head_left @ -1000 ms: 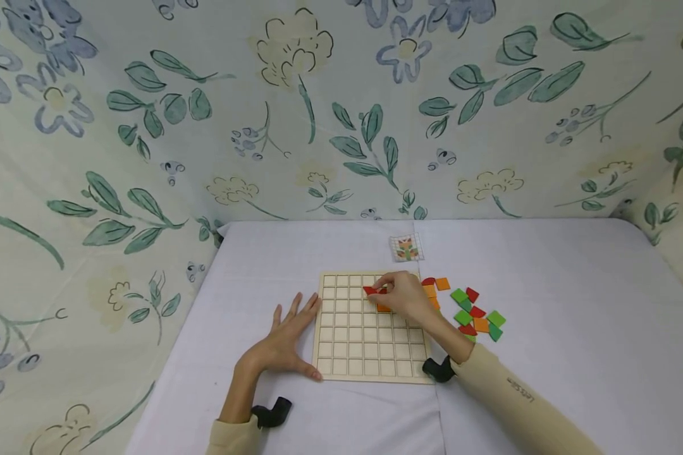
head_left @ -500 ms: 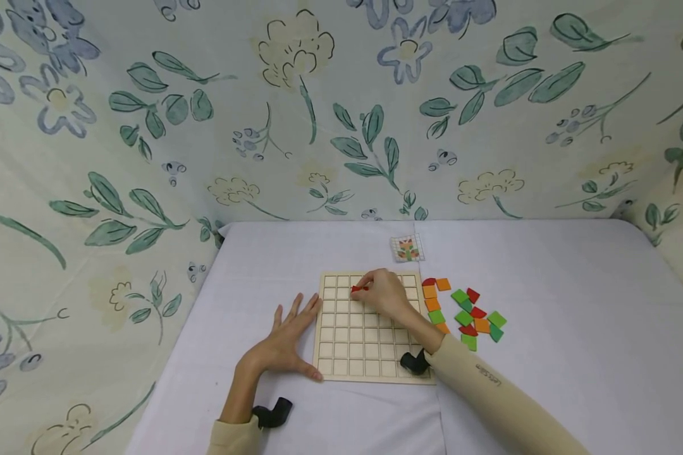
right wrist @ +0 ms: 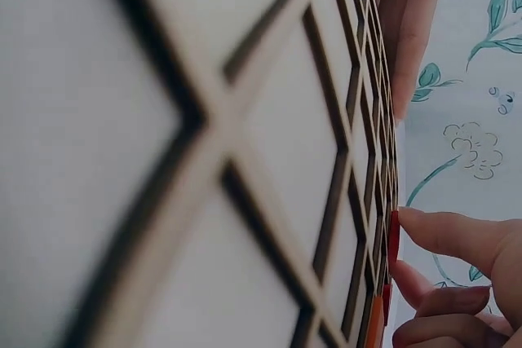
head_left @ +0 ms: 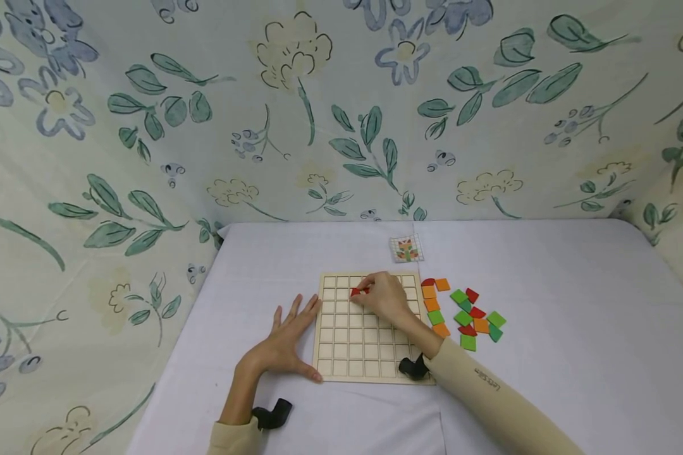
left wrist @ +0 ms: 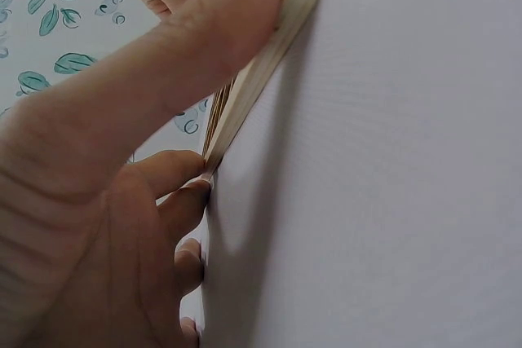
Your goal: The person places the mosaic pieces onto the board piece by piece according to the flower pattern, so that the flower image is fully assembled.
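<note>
A wooden grid board (head_left: 341, 351) lies on the white table. My left hand (head_left: 284, 344) spreads its fingers along the board's left edge, with the thumb (left wrist: 220, 26) against its side near the front corner. My right hand (head_left: 384, 297) is over the back part of the board. Its thumb and fingers pinch a small red tile (right wrist: 394, 236) at the grid, in the second row from the back. Another red tile (right wrist: 387, 303) and an orange tile (right wrist: 374, 323) sit in the grid beside it, largely hidden under the right hand in the head view.
Orange tiles (head_left: 431, 304) and others line the board's right edge. Farther right lie several loose green (head_left: 463, 318), red (head_left: 472, 295) and orange tiles. A small pattern card (head_left: 406, 248) lies behind the board. Black wrist devices (head_left: 273, 414) are on both arms.
My right hand has slid left across the board with the red tile and lowered it to the grid; in the last half second it barely moves. The left hand stays in place.
</note>
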The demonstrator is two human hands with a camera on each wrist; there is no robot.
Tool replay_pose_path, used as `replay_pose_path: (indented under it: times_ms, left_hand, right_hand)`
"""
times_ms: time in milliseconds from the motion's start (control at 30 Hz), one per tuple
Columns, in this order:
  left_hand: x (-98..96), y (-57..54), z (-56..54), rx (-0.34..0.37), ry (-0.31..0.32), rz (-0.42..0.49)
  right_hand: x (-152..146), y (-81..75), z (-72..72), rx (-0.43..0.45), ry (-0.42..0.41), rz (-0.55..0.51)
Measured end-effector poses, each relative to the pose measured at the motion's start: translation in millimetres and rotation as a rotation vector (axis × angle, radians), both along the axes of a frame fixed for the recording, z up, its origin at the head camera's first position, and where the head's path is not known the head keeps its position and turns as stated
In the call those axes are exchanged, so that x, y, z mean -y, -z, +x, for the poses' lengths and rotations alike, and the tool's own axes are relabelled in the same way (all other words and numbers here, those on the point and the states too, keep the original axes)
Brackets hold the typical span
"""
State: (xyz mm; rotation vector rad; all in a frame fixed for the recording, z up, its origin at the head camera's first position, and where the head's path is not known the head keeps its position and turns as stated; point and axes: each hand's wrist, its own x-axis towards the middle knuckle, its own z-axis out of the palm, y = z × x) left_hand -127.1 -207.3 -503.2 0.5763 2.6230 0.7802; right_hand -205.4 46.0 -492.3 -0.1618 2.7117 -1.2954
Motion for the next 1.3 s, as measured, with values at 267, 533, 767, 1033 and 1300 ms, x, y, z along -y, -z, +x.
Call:
replay_pose_path:
  times_ms: [267, 533, 767, 1033, 1300]
  left_hand:
    - [-0.7, -0.2, 0.6, -0.006, -0.007, 0.001]
    - [-0.5, 1.1, 0.8, 0.003, -0.006, 0.008]
    - [0.0, 0.4, 0.7, -0.004, 0.0, 0.009]
    - [-0.5, 0.2, 0.7, 0.004, -0.005, 0.014]
    - [-0.8, 1.2, 0.5, 0.003, -0.015, 0.015]
  right_hand:
    - [-1.3, 4.6, 0.0, -0.007, 0.001, -0.068]
    - [-0.6, 9.1, -0.6, -0.017, -0.007, -0.112]
    - [-1.3, 9.5, -0.3, 0.004, -0.002, -0.141]
    - [-0.7, 9.8, -0.5, 0.008, 0.009, -0.131]
    - [-2.2, 3.6, 1.4, 0.035, 0.01, -0.134]
